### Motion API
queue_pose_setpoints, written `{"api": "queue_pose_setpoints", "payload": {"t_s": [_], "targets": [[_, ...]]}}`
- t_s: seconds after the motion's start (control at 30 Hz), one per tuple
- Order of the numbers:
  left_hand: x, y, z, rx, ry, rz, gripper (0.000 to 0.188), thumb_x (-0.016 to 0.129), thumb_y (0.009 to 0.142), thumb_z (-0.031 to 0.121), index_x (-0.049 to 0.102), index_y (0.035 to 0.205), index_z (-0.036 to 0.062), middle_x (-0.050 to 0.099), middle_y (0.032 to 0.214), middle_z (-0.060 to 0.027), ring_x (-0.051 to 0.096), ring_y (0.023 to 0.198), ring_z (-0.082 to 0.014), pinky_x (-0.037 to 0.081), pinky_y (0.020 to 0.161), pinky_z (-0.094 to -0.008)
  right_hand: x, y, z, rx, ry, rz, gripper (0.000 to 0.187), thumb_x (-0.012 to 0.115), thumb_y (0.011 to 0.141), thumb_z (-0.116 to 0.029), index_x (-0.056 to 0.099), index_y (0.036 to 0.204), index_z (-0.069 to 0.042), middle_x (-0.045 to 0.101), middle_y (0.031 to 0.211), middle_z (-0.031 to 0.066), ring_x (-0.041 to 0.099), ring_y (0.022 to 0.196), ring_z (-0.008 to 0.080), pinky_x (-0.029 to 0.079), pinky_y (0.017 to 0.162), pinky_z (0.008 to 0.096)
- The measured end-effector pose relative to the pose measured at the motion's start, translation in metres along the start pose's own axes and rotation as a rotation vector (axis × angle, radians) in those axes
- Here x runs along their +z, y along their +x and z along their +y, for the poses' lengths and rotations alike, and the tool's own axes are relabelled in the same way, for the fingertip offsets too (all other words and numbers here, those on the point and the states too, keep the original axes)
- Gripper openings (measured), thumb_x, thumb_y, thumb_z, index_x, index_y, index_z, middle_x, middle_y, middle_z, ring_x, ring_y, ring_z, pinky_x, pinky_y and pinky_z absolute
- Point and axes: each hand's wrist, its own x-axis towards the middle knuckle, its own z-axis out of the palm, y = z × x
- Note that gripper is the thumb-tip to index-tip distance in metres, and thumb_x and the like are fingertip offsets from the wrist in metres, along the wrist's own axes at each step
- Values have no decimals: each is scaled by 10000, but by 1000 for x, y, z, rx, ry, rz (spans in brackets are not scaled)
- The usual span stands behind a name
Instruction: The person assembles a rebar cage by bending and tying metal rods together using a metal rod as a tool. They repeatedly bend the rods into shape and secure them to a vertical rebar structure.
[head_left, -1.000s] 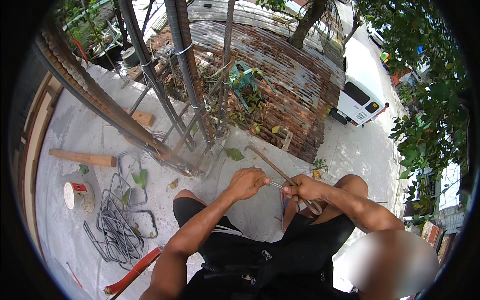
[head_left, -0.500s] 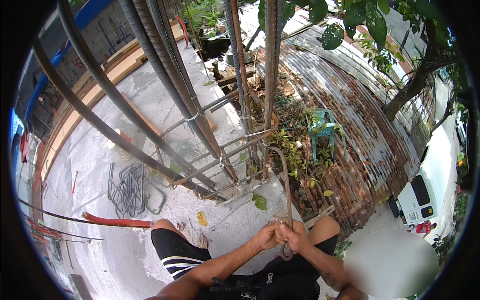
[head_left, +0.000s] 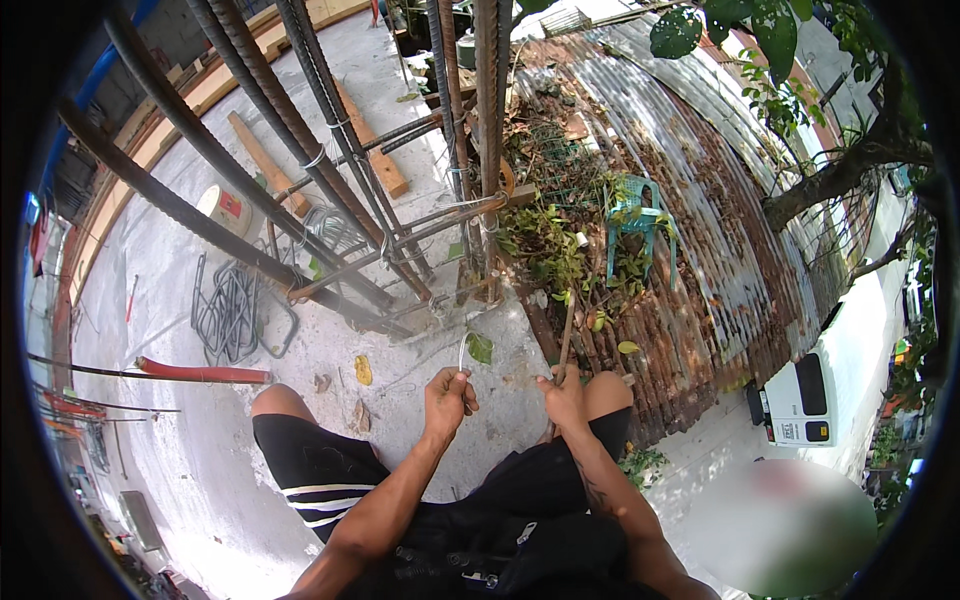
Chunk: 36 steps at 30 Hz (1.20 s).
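Note:
My left hand (head_left: 447, 404) is closed in a pinch on a short, pale length of tie wire (head_left: 462, 350), which curves up from the fingers. To its right, apart from it, my right hand (head_left: 565, 402) is wrapped round a thin brown steel rod (head_left: 567, 337) that points up and away. The rod's lower part is mostly hidden by the hand and leg. Ahead of both hands rises a column cage of upright ribbed rebars (head_left: 325, 108), crossed by horizontal stirrups (head_left: 440, 222) bound with wire. A green leaf (head_left: 480, 348) lies near the left hand's wire.
Bent steel pieces (head_left: 238, 312) lie piled at left, beyond a red pipe (head_left: 200, 371). A bucket (head_left: 222, 212) and wood planks (head_left: 371, 142) are behind the rebars. The concrete slab's edge drops to a rusty corrugated roof (head_left: 690, 290) holding a green chair (head_left: 640, 225).
My hands, together on the rod before, have come apart: the left has moved left with the wire, the right holds the rod farther up. The view has shifted.

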Motion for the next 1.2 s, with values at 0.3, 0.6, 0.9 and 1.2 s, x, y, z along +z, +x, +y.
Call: {"api": "queue_pose_setpoints", "payload": {"t_s": [0.3, 0.6, 0.9, 1.2], "targets": [[40, 110, 81, 406, 290, 112, 219, 428, 945, 123, 534, 909, -64, 615, 643, -119, 603, 489, -193, 462, 453, -312, -12, -18, 1, 245, 132, -80, 414, 438, 925, -65, 395, 1336, -88, 561, 821, 65, 592, 620, 163, 474, 503, 295], [46, 174, 101, -67, 14, -142, 171, 335, 916, 35, 489, 956, -31, 616, 726, -150, 642, 562, -236, 531, 422, -272, -20, -34, -10, 186, 347, 28, 394, 388, 982, -134, 340, 1363, -45, 603, 853, 112, 617, 614, 182, 498, 550, 307], [48, 180, 120, -295, 278, -221, 234, 360, 933, 103, 552, 823, 25, 591, 658, -49, 591, 530, -136, 462, 386, -217, -44, -19, -25, 25, 248, -47, 393, 405, 987, -174, 371, 1355, -41, 605, 839, 103, 611, 588, 151, 472, 542, 297], [36, 188, 117, -311, 348, -214, 176, 437, 869, 89, 578, 802, 9, 429, 534, 8, 334, 389, -90, 218, 356, -251, -104, -7, -60, -159, -504, -160, 394, 522, 906, -202, 468, 1271, -63, 622, 769, 236, 622, 716, 385, 463, 674, 469]]}}
